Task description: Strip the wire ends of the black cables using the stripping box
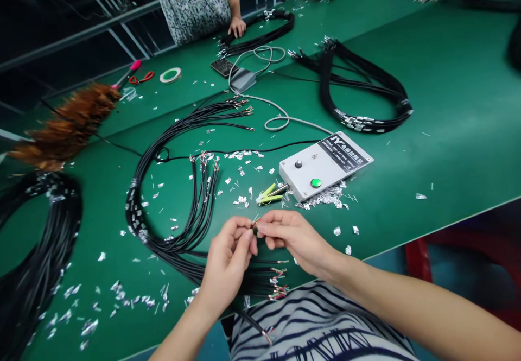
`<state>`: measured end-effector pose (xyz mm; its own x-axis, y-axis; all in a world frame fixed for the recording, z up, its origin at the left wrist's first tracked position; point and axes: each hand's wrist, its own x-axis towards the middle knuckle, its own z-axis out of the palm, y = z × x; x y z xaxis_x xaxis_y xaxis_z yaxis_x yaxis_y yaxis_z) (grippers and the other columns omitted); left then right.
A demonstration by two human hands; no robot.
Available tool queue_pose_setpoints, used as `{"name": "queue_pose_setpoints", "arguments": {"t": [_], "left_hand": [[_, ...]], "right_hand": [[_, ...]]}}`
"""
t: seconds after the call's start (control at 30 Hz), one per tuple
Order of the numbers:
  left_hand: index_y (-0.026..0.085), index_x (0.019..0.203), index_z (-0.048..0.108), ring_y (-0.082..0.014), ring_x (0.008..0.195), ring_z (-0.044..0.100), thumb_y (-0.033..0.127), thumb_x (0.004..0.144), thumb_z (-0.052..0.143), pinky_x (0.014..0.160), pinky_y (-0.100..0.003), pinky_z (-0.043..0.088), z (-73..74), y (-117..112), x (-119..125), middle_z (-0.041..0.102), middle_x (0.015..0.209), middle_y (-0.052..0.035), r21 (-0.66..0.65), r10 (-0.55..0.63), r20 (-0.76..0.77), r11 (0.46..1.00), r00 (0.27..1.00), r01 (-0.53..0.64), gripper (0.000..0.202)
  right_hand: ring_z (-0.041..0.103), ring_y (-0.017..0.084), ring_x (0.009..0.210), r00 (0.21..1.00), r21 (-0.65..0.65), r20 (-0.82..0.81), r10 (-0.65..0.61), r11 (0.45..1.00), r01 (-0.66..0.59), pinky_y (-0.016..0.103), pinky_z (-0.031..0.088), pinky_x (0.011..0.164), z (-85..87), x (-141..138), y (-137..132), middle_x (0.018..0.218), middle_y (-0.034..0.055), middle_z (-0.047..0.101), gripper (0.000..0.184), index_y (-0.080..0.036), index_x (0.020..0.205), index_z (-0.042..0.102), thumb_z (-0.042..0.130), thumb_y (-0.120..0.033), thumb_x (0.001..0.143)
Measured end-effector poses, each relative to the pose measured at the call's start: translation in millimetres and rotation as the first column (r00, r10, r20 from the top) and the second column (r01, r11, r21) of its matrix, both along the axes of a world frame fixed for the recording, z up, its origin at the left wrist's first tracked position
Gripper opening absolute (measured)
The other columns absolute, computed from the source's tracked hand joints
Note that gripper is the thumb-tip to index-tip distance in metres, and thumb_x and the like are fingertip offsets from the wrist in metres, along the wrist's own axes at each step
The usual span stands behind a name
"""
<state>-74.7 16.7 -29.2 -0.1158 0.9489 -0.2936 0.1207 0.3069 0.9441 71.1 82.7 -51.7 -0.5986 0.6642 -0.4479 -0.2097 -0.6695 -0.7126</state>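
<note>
Close to the table's front edge, my left hand pinches the end of a black cable. Fine coloured wires stick out of that end. My right hand meets it there, thumb and fingers closed on the wire tips. Beneath and left of my hands lies a curved bundle of black cables with stripped ends, some showing red, white and green strands. Just beyond my hands is a grey-white machine box with a green button, a knob and a yellow-green clip on its front.
Foil scraps litter the green table. Other cable bundles lie at the right and far left. A feather duster, red scissors, a tape roll and a grey pedal lie further back. Another person's hand touches a bundle.
</note>
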Motion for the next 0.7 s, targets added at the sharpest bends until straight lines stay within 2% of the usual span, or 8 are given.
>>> {"name": "queue_pose_setpoints", "arguments": {"t": [0.1, 0.2, 0.27, 0.4, 0.5, 0.6, 0.63, 0.7], "left_hand": [[0.019, 0.113, 0.059, -0.0085, 0.052, 0.043, 0.038, 0.094, 0.052, 0.043, -0.018, 0.035, 1.6, 0.7, 2.0, 0.052, 0.070, 0.0020, 0.029, -0.004, 0.015, 1.000, 1.000, 0.004, 0.027], [0.019, 0.101, 0.066, -0.0091, 0.063, 0.053, 0.033, 0.090, 0.060, 0.054, -0.020, 0.046, 5.4, 6.1, 5.9, 0.058, 0.090, -0.0038, 0.118, -0.028, 0.002, 0.993, 1.000, 0.028, 0.019], [0.019, 0.090, 0.069, -0.0114, 0.073, 0.060, 0.029, 0.085, 0.066, 0.062, -0.021, 0.051, 5.2, 10.5, 9.5, 0.057, 0.093, -0.0039, 0.176, 0.005, 0.020, 0.984, 1.000, -0.008, 0.011], [0.018, 0.080, 0.065, -0.0023, 0.046, 0.049, 0.027, 0.084, 0.068, 0.041, -0.018, 0.039, -3.0, 14.2, 15.7, 0.053, 0.090, 0.0006, 0.181, 0.158, 0.111, 0.968, 0.981, -0.176, 0.010], [0.018, 0.082, 0.063, -0.0036, 0.045, 0.052, 0.025, 0.086, 0.064, 0.041, -0.020, 0.040, -7.5, 11.7, 17.9, 0.055, 0.091, 0.0002, 0.226, 0.215, 0.065, 0.948, 0.974, -0.224, 0.007], [0.018, 0.080, 0.066, -0.0085, 0.058, 0.057, 0.020, 0.087, 0.062, 0.052, -0.021, 0.046, -7.3, 8.2, 18.9, 0.058, 0.084, -0.0006, 0.349, 0.211, -0.165, 0.926, 0.964, -0.143, 0.008], [0.018, 0.079, 0.066, -0.0101, 0.063, 0.058, 0.019, 0.087, 0.061, 0.056, -0.021, 0.047, -7.0, 7.7, 19.1, 0.060, 0.081, -0.0009, 0.374, 0.212, -0.222, 0.920, 0.952, -0.118, 0.009], [0.018, 0.078, 0.066, -0.0119, 0.067, 0.059, 0.018, 0.086, 0.060, 0.059, -0.021, 0.048, -6.8, 8.0, 19.0, 0.062, 0.076, -0.0010, 0.357, 0.213, -0.238, 0.927, 0.948, -0.119, 0.010]], "right_hand": [[0.048, 0.006, 0.050, 1.000, -0.011, -0.007, 0.008, 1.000, -0.008, 0.021, 0.032, 0.050, -0.2, -4.7, -2.7, 0.060, -0.0039, 0.060, 0.026, -0.016, 0.067, 0.063, 0.077, -0.038, 0.068], [0.047, 0.007, 0.047, 0.999, 0.080, 0.032, -0.027, 0.997, 0.024, 0.022, 0.033, 0.051, 0.7, -4.6, -3.1, 0.055, -0.0060, 0.056, 0.020, -0.017, 0.067, 0.062, 0.072, -0.034, 0.070], [0.047, 0.007, 0.046, 0.998, 0.108, 0.053, -0.037, 0.994, 0.031, 0.023, 0.034, 0.052, 1.6, -2.8, -2.2, 0.054, -0.0068, 0.055, 0.016, -0.018, 0.068, 0.061, 0.069, -0.031, 0.069], [0.050, 0.008, 0.047, 0.994, 0.190, 0.110, 0.011, 0.981, -0.031, 0.023, 0.038, 0.053, 2.7, 1.6, 0.9, 0.054, -0.0063, 0.055, 0.015, -0.018, 0.067, 0.059, 0.065, -0.031, 0.071], [0.054, 0.009, 0.049, 0.987, 0.303, 0.161, 0.006, 0.951, -0.055, 0.024, 0.041, 0.054, 1.9, 6.2, 2.1, 0.060, -0.0052, 0.057, 0.016, -0.018, 0.071, 0.059, 0.063, -0.033, 0.075], [0.057, 0.011, 0.054, 0.961, 0.499, 0.273, -0.040, 0.860, -0.106, 0.024, 0.041, 0.053, 1.2, 14.2, 2.5, 0.065, -0.0037, 0.058, 0.014, -0.019, 0.077, 0.058, 0.059, -0.032, 0.083], [0.058, 0.012, 0.057, 0.945, 0.584, 0.321, -0.067, 0.800, -0.141, 0.024, 0.041, 0.054, 1.4, 17.6, 2.9, 0.067, -0.0027, 0.059, 0.014, -0.019, 0.078, 0.059, 0.057, -0.030, 0.086], [0.060, 0.012, 0.063, 0.902, 0.747, 0.408, -0.139, 0.618, -0.243, 0.025, 0.042, 0.058, 2.9, 24.4, 4.6, 0.074, -0.0007, 0.064, 0.013, -0.019, 0.081, 0.061, 0.054, -0.025, 0.090]]}}
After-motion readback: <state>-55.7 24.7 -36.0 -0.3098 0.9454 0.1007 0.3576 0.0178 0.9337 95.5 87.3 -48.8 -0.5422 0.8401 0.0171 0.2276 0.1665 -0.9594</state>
